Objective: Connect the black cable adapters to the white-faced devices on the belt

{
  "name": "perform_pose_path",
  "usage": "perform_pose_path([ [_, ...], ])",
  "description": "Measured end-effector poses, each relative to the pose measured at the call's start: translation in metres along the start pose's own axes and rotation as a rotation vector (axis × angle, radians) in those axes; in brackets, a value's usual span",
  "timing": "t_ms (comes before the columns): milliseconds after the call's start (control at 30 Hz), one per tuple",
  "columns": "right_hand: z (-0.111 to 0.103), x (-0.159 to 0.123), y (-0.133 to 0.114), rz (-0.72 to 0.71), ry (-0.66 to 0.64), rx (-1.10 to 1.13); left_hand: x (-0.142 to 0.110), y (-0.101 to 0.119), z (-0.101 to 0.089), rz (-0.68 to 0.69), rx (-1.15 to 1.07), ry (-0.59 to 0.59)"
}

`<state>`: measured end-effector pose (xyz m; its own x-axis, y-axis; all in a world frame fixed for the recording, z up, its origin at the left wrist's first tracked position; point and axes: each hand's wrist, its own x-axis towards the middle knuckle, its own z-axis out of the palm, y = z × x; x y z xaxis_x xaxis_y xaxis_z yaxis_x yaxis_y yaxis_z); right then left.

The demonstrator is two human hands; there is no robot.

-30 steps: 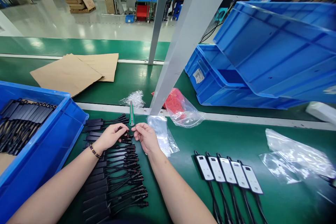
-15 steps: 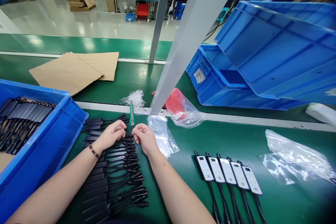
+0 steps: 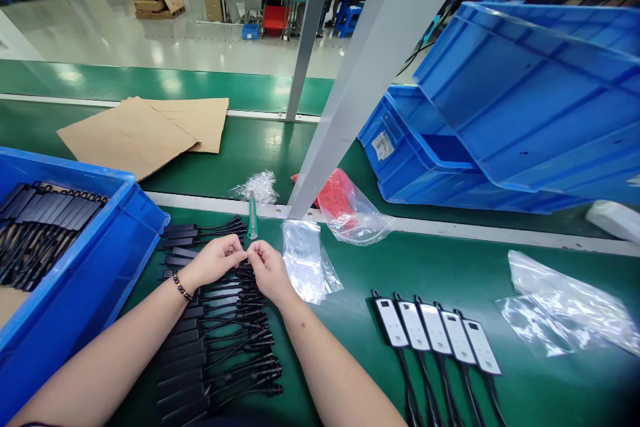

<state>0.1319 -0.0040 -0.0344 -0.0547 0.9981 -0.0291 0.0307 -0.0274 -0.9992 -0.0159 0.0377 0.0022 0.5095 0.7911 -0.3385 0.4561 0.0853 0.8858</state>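
My left hand (image 3: 214,259) and my right hand (image 3: 267,269) meet fingertip to fingertip over a row of black cable adapters (image 3: 220,327) laid side by side on the green bench. Both hands are curled in a pinch around something small at the cable ends; I cannot make out what it is. A beaded bracelet sits on my left wrist. A green-handled tool (image 3: 252,216) lies just beyond my fingers.
A blue bin (image 3: 95,267) with more black adapters stands at the left. Several white-labelled adapters (image 3: 435,330) lie at the right. Clear plastic bags (image 3: 305,260), a bag with red parts (image 3: 340,203), cardboard sheets (image 3: 145,130), stacked blue crates (image 3: 490,120) and a slanted grey post (image 3: 350,93) surround the area.
My two hands have drawn together until their fingertips touch. The view has shifted slightly.
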Motion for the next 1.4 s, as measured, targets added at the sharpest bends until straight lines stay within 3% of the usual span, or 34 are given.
perform_pose_path([
  [233, 0.002, 0.002, -0.004, 0.062, -0.038, 0.106, -0.002, 0.006, -0.004, 0.029, -0.115, -0.129],
  [367, 0.003, 0.005, 0.001, 0.167, -0.001, 0.321, -0.001, 0.007, -0.004, 0.020, -0.176, -0.081],
  [500, -0.002, 0.010, 0.004, 0.254, 0.116, 0.515, 0.000, 0.004, -0.001, 0.018, -0.162, -0.019],
  [667, -0.008, 0.013, 0.007, 0.246, 0.251, 0.616, -0.005, 0.012, -0.011, 0.109, 0.003, 0.157],
  [800, -0.010, 0.014, 0.009, 0.244, 0.293, 0.650, -0.009, 0.027, -0.040, 0.182, 0.311, 0.440],
  [867, -0.009, 0.015, 0.009, 0.249, 0.293, 0.661, -0.007, 0.031, -0.054, 0.200, 0.475, 0.489],
  [967, -0.007, 0.015, 0.009, 0.263, 0.281, 0.667, -0.001, 0.026, -0.065, 0.198, 0.686, 0.375],
  [1133, -0.006, 0.015, 0.009, 0.281, 0.264, 0.661, 0.012, 0.004, -0.062, 0.131, 0.895, 0.149],
  [1400, -0.005, 0.016, 0.004, 0.293, 0.243, 0.669, 0.020, 0.000, -0.060, 0.051, 0.860, 0.050],
])
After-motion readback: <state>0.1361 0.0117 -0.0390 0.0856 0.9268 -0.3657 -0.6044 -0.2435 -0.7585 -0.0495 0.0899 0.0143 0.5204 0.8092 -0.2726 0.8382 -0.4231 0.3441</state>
